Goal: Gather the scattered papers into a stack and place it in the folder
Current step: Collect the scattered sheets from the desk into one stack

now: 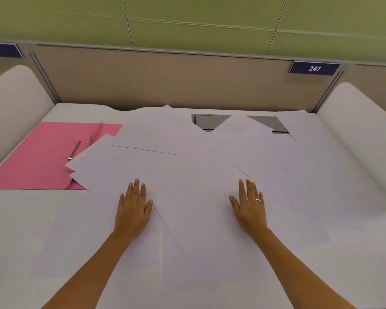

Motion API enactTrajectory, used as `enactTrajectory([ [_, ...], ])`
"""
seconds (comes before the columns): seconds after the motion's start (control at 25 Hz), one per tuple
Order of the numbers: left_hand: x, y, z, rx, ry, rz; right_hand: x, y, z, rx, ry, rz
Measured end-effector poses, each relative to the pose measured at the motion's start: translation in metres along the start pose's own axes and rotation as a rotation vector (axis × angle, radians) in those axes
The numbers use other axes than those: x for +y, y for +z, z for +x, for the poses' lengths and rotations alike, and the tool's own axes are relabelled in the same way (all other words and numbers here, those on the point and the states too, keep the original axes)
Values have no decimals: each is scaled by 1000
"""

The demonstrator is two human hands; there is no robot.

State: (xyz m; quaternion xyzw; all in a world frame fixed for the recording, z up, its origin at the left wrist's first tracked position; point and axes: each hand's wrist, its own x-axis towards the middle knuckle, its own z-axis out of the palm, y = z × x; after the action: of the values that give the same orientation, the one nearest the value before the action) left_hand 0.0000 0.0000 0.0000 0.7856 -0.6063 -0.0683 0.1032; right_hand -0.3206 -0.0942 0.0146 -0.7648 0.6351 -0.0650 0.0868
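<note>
Several white papers lie scattered and overlapping across the middle of the white desk. A pink folder lies open flat at the left, its right edge partly covered by papers, with a brass fastener on it. My left hand rests flat, palm down, on the papers left of centre. My right hand, wearing a ring, lies flat on the papers right of centre. Neither hand grips anything.
A tan partition closes the back of the desk, with a dark "247" label at the right. A grey cable slot shows behind the papers. Cream curved dividers flank both sides.
</note>
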Motion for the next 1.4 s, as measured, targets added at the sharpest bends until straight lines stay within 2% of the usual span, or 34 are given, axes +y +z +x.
enactTrajectory([
  [0.04,1,7,-6,-54,-34,-6,4,9,-5,-23,26,21],
  [0.4,4,20,-22,-34,-54,13,8,29,-26,-22,32,-24],
  [0.48,9,15,-19,-13,-111,-120,7,28,-26,-21,30,-13],
  [0.6,25,-3,-3,60,-310,-393,7,30,-25,-15,34,-16],
  [0.72,40,-13,4,142,-375,-580,8,31,-25,-23,34,-10],
  [0.8,49,-16,2,62,-376,-799,9,30,-24,-26,26,-18],
  [0.92,62,-18,-9,-155,-416,-1065,9,30,-25,-29,18,-43],
  [1.0,76,-16,-20,-297,-388,-1095,10,30,-24,-39,17,-48],
  [1.04,83,-16,-25,-319,-376,-1078,9,29,-22,-46,20,-22],
  [1.12,92,-21,-29,-260,-385,-1058,6,22,-18,-51,57,109],
  [1.24,87,-35,-23,-199,-429,-1190,2,-8,-10,-126,148,570],
  [1.32,79,-45,-18,-199,-449,-1305,1,-31,-6,-258,161,830],
  [1.4,74,-54,-15,-183,-457,-1354,-3,-45,-5,-410,131,969],
])
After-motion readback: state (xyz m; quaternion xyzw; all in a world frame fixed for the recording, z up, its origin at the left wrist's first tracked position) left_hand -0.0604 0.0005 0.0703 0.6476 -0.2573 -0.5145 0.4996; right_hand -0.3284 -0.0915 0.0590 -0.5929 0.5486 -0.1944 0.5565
